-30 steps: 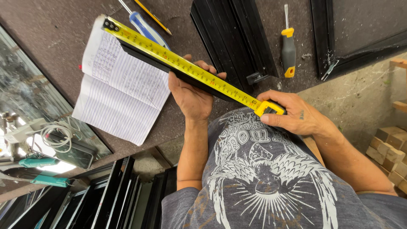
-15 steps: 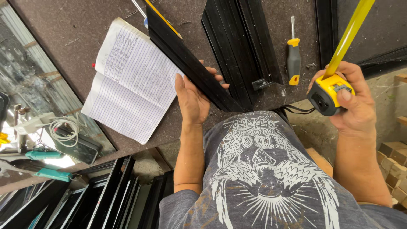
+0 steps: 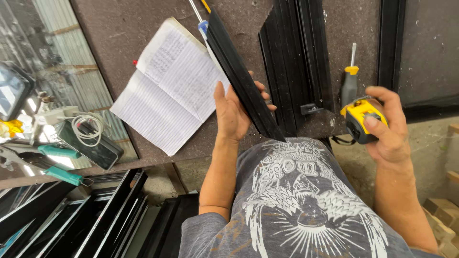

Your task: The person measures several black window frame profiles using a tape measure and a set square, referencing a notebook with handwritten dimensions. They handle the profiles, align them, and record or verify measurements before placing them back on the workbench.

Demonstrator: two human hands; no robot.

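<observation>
My left hand [image 3: 235,111] grips a long black metal profile [image 3: 237,71] that lies slanted across the dark worktable [image 3: 119,28], its near end against my grey printed shirt. My right hand [image 3: 388,125] holds a yellow and black tape measure [image 3: 359,119] off to the right, with the blade wound in. An open lined notebook [image 3: 169,86] covered in handwriting lies just left of the profile.
More black profiles [image 3: 296,62] lie on the table beside a yellow-handled screwdriver [image 3: 350,81]. A pen [image 3: 201,21] pokes out behind the notebook. At left sit a phone [image 3: 88,141] with a coiled white cable and teal-handled pliers [image 3: 60,165]. Black profiles [image 3: 95,215] are stacked below.
The yellow tape blade, first stretched along the profile, has retracted fully into its case. My right hand has pulled away to the right. My left hand still holds the profile.
</observation>
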